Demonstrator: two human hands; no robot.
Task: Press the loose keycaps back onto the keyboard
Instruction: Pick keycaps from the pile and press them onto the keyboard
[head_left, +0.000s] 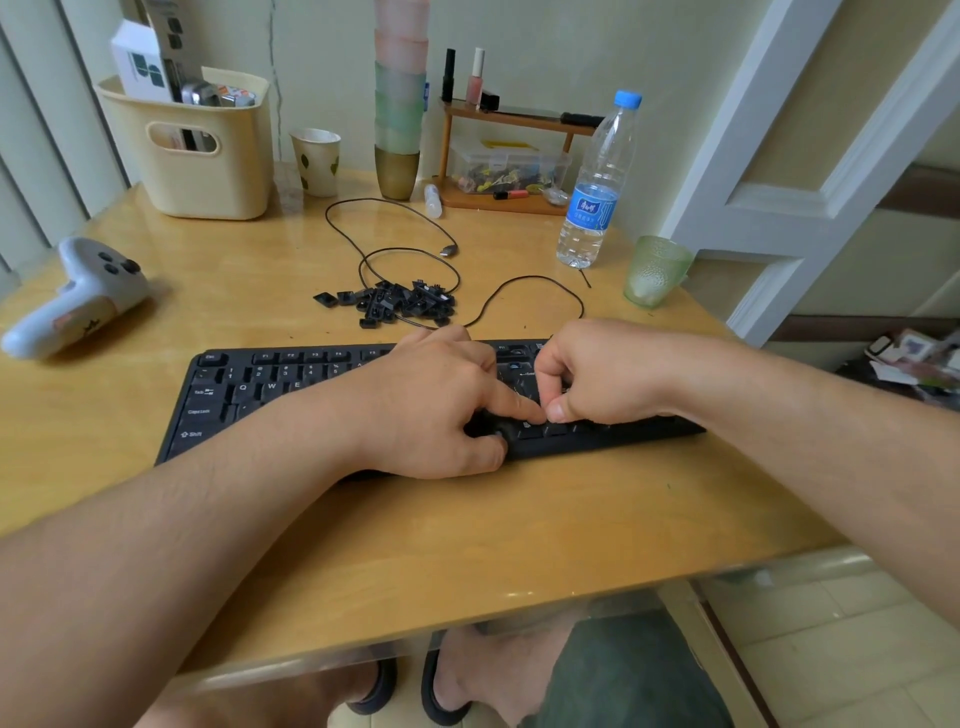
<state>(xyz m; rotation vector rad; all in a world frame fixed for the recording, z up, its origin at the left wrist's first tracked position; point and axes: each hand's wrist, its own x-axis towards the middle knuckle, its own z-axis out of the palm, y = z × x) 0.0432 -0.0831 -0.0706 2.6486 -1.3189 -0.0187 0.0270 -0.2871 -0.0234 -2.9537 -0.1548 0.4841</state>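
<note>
The left hand (431, 402) lies on the middle of the keyboard (218, 400), forefinger out and pressing a lower-row spot, thumb on the front edge. Right of it, the right hand (592, 376) curls, fingertips pinched; whether a keycap sits between them cannot be told. The keycap pile (400, 304) waits just behind the keyboard, among the cable (395, 228). A tilted cap could jam or skid away. Bare table (467, 530) lies in front of the keyboard; the green cup (657, 270) stands behind its right end, near the table's edge.

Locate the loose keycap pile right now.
In the head view, the keycap pile lies mid-table just beyond the keyboard, inside the black cable's loops, left of the water bottle.
</note>
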